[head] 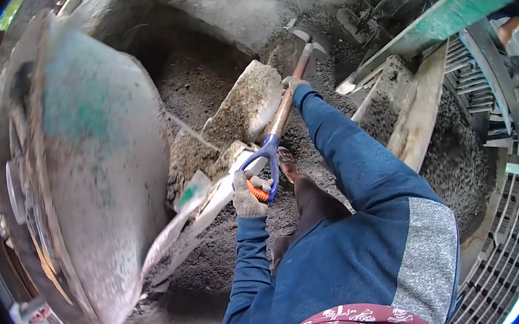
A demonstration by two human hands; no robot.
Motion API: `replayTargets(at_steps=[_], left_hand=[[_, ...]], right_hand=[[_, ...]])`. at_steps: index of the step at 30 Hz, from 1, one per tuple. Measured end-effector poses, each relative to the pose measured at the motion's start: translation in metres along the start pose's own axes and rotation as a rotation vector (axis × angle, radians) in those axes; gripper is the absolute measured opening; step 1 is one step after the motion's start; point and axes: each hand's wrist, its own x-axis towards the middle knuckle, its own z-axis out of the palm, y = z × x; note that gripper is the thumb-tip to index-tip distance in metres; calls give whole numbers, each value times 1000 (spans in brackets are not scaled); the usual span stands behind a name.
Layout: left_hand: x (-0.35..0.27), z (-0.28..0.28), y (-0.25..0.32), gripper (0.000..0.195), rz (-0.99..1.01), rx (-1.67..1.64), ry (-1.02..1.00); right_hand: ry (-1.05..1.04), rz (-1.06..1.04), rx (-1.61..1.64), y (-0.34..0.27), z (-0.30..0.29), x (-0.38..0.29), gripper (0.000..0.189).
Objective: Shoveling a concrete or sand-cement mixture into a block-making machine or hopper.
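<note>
I hold a shovel with a wooden shaft [285, 112] slanting away from me. My left hand [247, 196], in a knitted work glove, is closed around the orange grip [259, 191] of the blue D-handle [269, 154]. Farther along, my gloved right hand [295, 83] wraps the shaft near its metal socket [308, 48]. Only the pale shoulders of the blade show clearly past the socket; the rest blends into the grey gritty material around it. Left of the shaft lies a rough concrete slab [246, 99], close to the D-handle.
A tall, green-stained board [98, 117] stands at the left. Dark loose aggregate [198, 73] fills a hollow ahead. At right are a green plank [443, 17], a wooden board [420, 112], a gritty heap [458, 155] and slatted racks [508, 226]. My sandalled foot [287, 159] is beneath the shovel.
</note>
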Motion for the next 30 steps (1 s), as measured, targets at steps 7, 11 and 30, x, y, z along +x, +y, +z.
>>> replayTargets(at_steps=[7, 11, 30], left_hand=[[119, 62, -21, 54, -221, -57, 144], [178, 120, -50, 50, -364, -97, 109], [262, 189, 126, 36, -243, 677, 157]], right_hand=[[288, 58, 33, -27, -22, 69, 31], [334, 51, -69, -70, -105, 148, 25], [305, 207, 569, -61, 24, 82, 49]])
